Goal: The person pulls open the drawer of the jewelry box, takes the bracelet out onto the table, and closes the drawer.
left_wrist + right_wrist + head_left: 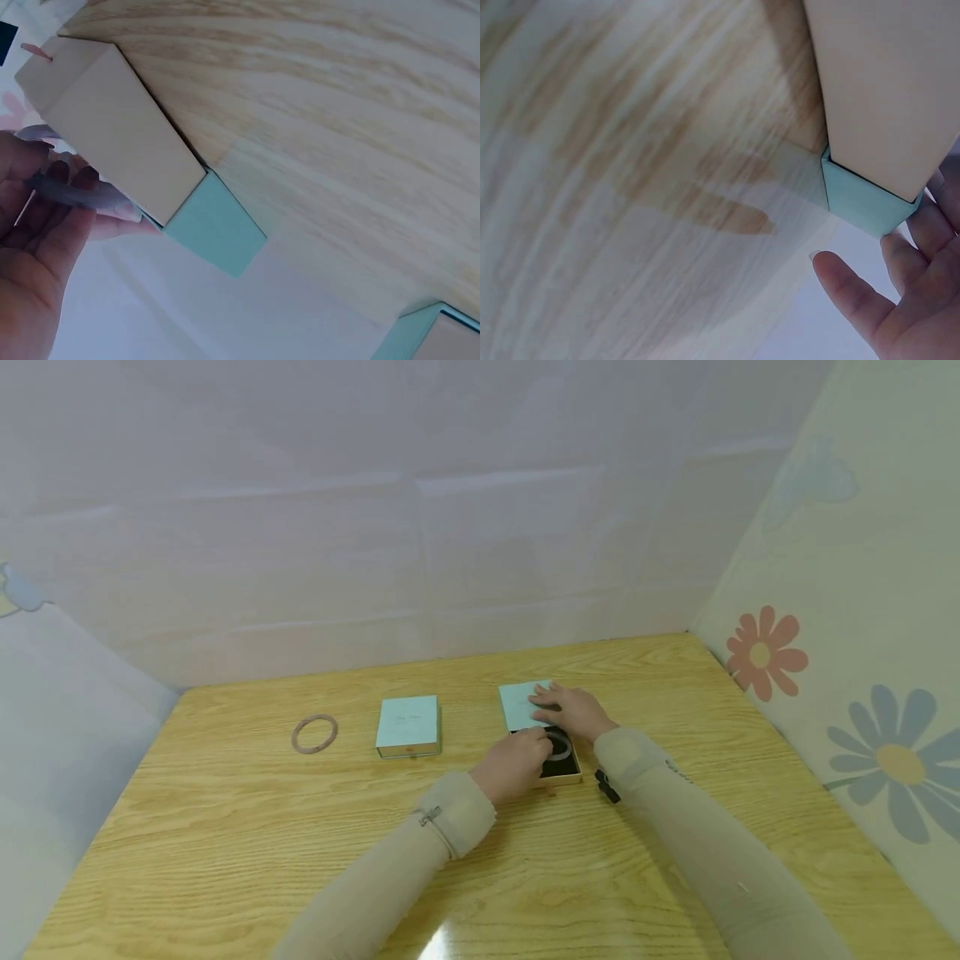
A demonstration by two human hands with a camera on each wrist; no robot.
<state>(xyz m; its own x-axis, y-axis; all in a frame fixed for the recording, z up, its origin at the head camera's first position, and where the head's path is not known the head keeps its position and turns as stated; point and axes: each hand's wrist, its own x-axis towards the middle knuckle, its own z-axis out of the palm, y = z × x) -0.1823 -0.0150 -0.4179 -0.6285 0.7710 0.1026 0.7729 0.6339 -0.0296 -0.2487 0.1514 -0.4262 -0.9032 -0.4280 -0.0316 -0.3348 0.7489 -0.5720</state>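
Note:
A turquoise box sleeve (517,704) lies toward the back right with its drawer (561,780) slid out toward me, showing a dark lining. A greyish-purple bangle (567,748) is at the drawer's dark interior. My left hand (513,766) pinches the bangle between thumb and fingers, which the left wrist view shows near the pale drawer (124,131). Fingers spread, my right hand (576,712) rests on the sleeve's top; in the right wrist view its thumb (851,296) stands apart from the sleeve (866,199).
To the left, a second turquoise box (408,725) sits closed on the wooden table (300,852). Farther left lies another pinkish bangle (297,745). A pale wall sheet (412,543) hangs behind the table, and a flower-patterned one (847,610) stands at the right.

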